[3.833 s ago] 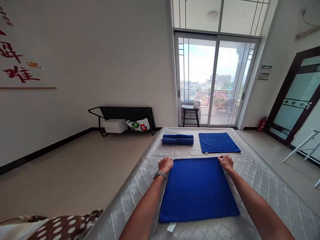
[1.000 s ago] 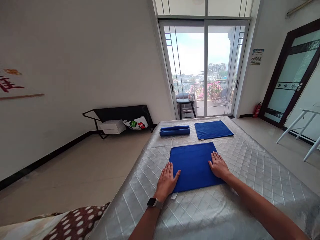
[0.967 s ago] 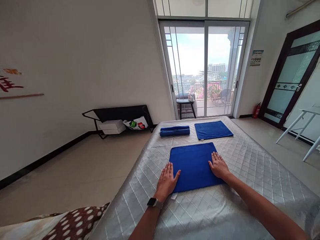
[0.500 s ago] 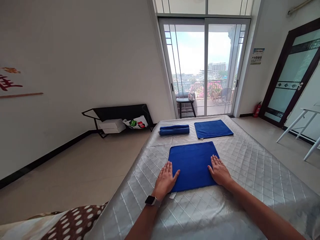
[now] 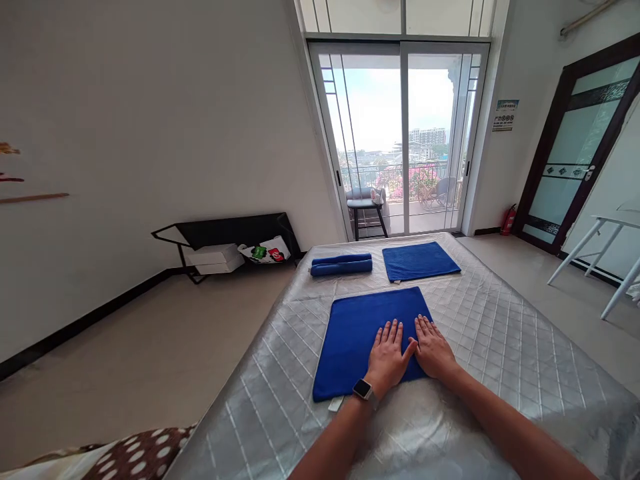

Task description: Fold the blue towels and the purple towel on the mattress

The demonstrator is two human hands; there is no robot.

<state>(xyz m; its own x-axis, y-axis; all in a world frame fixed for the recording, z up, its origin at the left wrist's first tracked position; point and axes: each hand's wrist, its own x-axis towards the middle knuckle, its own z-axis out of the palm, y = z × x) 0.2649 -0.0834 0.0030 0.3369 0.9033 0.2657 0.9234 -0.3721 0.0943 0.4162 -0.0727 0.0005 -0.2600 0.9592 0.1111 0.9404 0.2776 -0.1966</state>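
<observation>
A blue cloth (image 5: 350, 340) lies spread flat on the silver quilted mattress (image 5: 265, 387), a white tag poking out at its near left edge. My left hand (image 5: 390, 357) rests palm down on the cloth, right of its middle, fingers stretched out. Beside it, my right hand (image 5: 433, 347) lies flat over the cloth's right edge, fingers straight. The two thumbs are close together or touching; I cannot tell which. Farther back are a rolled blue cloth (image 5: 341, 265) and a second flat blue cloth (image 5: 421, 261).
A black rack (image 5: 230, 233) with white boxes (image 5: 215, 259) and a printed bag (image 5: 265, 252) stands by the left wall. Sliding glass doors (image 5: 404, 133) are behind the mattress. A brown dotted fabric (image 5: 140, 457) shows at lower left, a fire extinguisher (image 5: 509, 220) at right.
My left hand has moved right across the cloth, from its left edge to beside my right hand. The cloth's near left corner now reaches farther left and nearer. The view has shifted slightly.
</observation>
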